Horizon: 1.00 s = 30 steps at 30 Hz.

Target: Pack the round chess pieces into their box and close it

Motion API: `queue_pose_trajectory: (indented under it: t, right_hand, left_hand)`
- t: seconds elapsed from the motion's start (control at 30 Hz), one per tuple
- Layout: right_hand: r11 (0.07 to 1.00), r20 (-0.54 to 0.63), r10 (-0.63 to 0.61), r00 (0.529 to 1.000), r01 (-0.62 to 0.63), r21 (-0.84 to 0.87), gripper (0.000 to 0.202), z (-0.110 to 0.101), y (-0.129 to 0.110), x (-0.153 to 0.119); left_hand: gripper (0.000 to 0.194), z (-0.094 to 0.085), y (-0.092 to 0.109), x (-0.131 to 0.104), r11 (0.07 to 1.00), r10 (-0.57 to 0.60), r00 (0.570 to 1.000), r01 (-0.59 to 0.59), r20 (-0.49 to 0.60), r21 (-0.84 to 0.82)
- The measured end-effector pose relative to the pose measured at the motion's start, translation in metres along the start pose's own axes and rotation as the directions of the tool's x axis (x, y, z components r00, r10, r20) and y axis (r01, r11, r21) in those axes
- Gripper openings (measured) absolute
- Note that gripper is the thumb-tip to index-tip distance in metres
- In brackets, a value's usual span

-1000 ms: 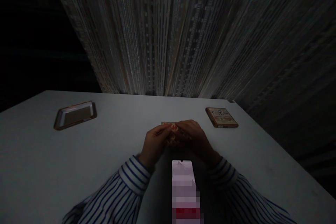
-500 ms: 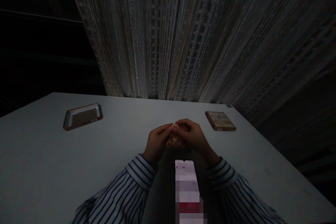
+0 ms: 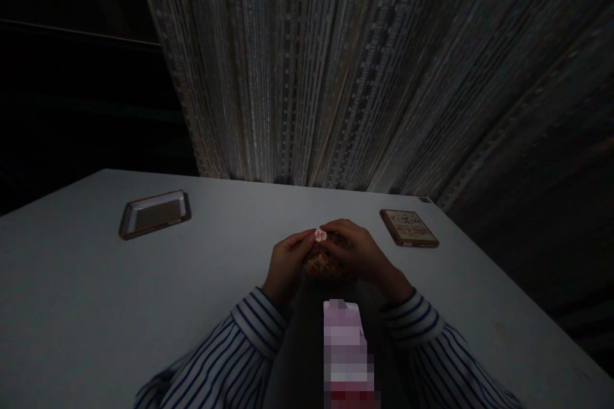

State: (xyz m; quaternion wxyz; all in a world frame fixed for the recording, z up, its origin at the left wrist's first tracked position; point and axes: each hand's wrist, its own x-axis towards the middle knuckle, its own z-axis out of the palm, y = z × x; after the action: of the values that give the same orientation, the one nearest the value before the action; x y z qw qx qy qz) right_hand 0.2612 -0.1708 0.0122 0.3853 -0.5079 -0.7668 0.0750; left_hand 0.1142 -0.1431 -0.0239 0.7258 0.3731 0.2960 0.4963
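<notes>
Between my two hands is a small pale round piece with a red character, which looks like a Chinese chess piece (image 3: 320, 235). My left hand (image 3: 284, 263) pinches it from the left between thumb and fingers. From the right, the fingertips of my right hand (image 3: 359, 254) meet it at its edge. Just below and behind the fingers lies a cluster of similar round pieces (image 3: 324, 264) with reddish marks, partly covered by my right hand. Dim light hides what else my right palm may cover.
On the white table (image 3: 215, 230), a shallow open tray or box lid (image 3: 154, 213) lies at the left. A flat printed box (image 3: 409, 228) is at the right. A lit phone (image 3: 346, 339) lies between my forearms. A string curtain (image 3: 307, 64) hangs behind the table.
The piece at my fingertips now shows its red character more plainly. My fingers have shifted slightly around it. The whole view has moved a little, while the tray and box stay in place.
</notes>
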Motion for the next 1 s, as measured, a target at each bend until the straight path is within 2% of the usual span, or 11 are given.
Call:
queue_pose_trajectory:
  t: [0.17, 0.33, 0.63, 0.83, 1.0]
  right_hand:
    - [0.964, 0.046, -0.146, 0.988, 0.152, -0.219, 0.018, -0.007, 0.000, 0.003]
    - [0.919, 0.127, -0.221, 0.967, 0.250, -0.304, 0.020, -0.014, -0.006, 0.009]
    - [0.930, 0.203, -0.150, 0.968, 0.207, -0.303, 0.023, -0.015, -0.005, 0.018]
    - [0.928, 0.240, -0.147, 0.959, 0.218, -0.303, 0.022, -0.016, -0.002, 0.022]
    - [0.914, 0.247, -0.123, 0.961, 0.207, -0.350, 0.023, -0.019, 0.001, 0.026]
  left_hand:
    - [0.030, -0.002, -0.002, 0.003, 0.999, 0.023, 1.000, -0.023, -0.002, 0.028]
    - [0.029, -0.002, -0.002, 0.003, 0.999, 0.037, 0.999, -0.037, -0.006, 0.019]
    - [0.028, -0.001, 0.001, 0.004, 0.998, 0.061, 0.998, -0.060, -0.022, 0.011]
    - [0.028, -0.003, -0.001, 0.006, 0.993, 0.089, 0.996, -0.088, -0.018, 0.083]
    - [0.025, -0.006, 0.000, 0.008, 0.966, 0.171, 0.977, -0.142, -0.124, 0.217]
